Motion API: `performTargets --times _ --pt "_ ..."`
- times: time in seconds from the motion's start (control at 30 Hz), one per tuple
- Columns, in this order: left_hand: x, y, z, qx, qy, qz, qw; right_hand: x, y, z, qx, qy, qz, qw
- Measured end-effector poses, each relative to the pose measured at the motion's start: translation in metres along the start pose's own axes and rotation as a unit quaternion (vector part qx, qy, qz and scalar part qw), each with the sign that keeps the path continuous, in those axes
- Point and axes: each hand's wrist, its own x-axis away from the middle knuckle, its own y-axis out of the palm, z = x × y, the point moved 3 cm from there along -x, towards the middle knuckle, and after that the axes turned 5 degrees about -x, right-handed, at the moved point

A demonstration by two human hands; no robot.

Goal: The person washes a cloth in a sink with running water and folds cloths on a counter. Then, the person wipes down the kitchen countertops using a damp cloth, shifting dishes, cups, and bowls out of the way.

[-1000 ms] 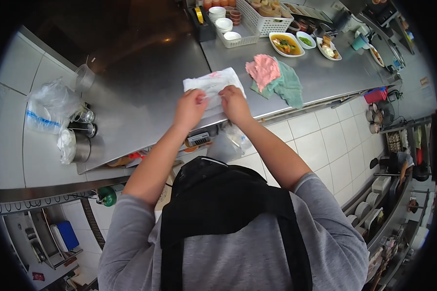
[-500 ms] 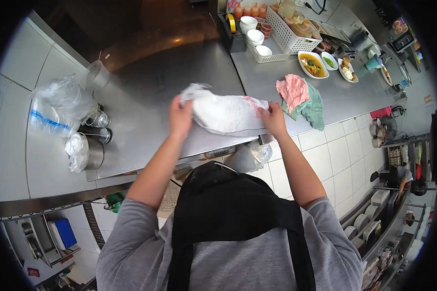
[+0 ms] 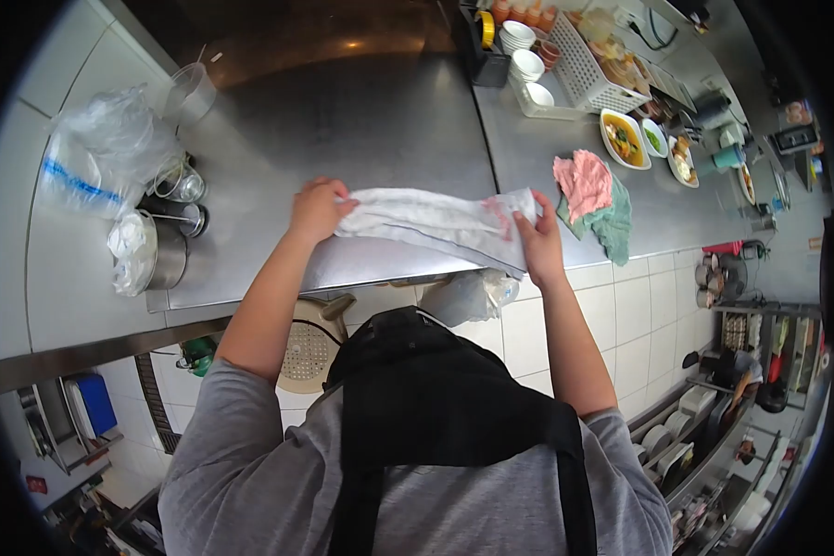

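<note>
A white cloth (image 3: 426, 218) with pink lettering near its right end stretches between my two hands, folded into a long strip. My left hand (image 3: 319, 209) pinches its left end. At the other end, my right hand (image 3: 541, 243) grips the cloth with the thumb on top. The strip lies along or just above the front part of the steel counter (image 3: 343, 120); I cannot tell how much of it touches. To the right of my right hand are a crumpled pink cloth (image 3: 584, 185) and a green cloth (image 3: 612, 222) partly under it.
At left stand a plastic bag (image 3: 111, 148), a clear container (image 3: 191, 93) and a metal pot (image 3: 165, 255). Back right holds a white basket (image 3: 595, 79), white bowls (image 3: 526, 65) and a bowl of soup (image 3: 625, 139). Another plastic bag (image 3: 463, 296) hangs below the counter edge.
The white cloth has gone from a wide, bunched shape to a narrower, straighter strip. My hands have moved farther apart. The camera view has shifted slightly.
</note>
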Motion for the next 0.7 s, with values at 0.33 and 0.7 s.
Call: performTargets --times 0.33,0.7 --pt "0.026 -0.077 -0.018 0.212 0.025 -0.062 0.975 -0.001 0.007 -0.071 0.074 -0.068 -0.021 0.995" --pt "0.027 0.011 0.026 -0.067 0.23 -0.099 0.966 -0.013 -0.026 0.003 0.571 -0.253 -0.016 0.781"
